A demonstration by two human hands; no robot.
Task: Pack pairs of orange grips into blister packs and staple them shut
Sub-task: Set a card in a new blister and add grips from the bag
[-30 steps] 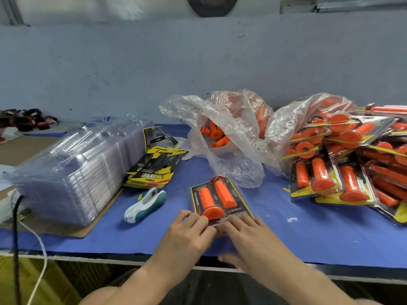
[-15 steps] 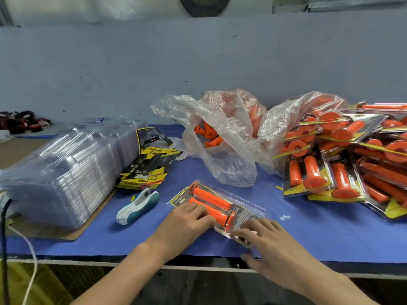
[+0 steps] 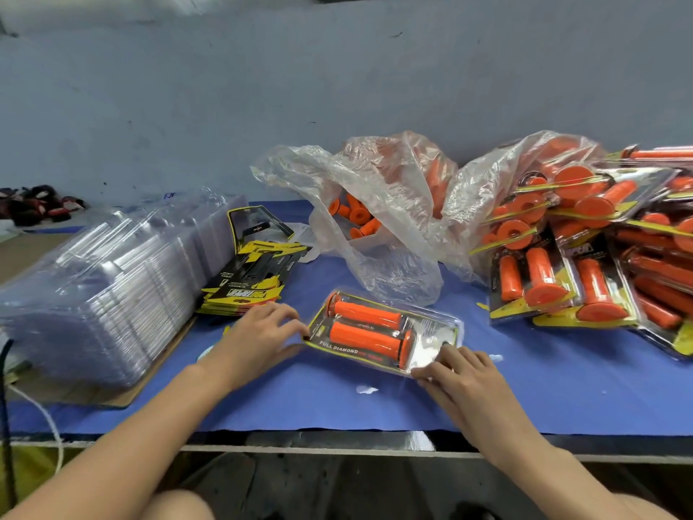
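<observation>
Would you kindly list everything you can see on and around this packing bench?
blister pack: one, clear with a black-and-yellow card, centre of the table
orange grips: two, orange, side by side inside that pack
empty shells: a stack, clear, left
printed cards: a pile, black and yellow, beside the stack
plastic bags: two, clear, at the back, loose orange grips inside
filled packs: a heap, orange and yellow, right
table cover: one, blue, under everything
left hand: one, holds the pack's left end
right hand: one, fingers rest on its near right corner
</observation>
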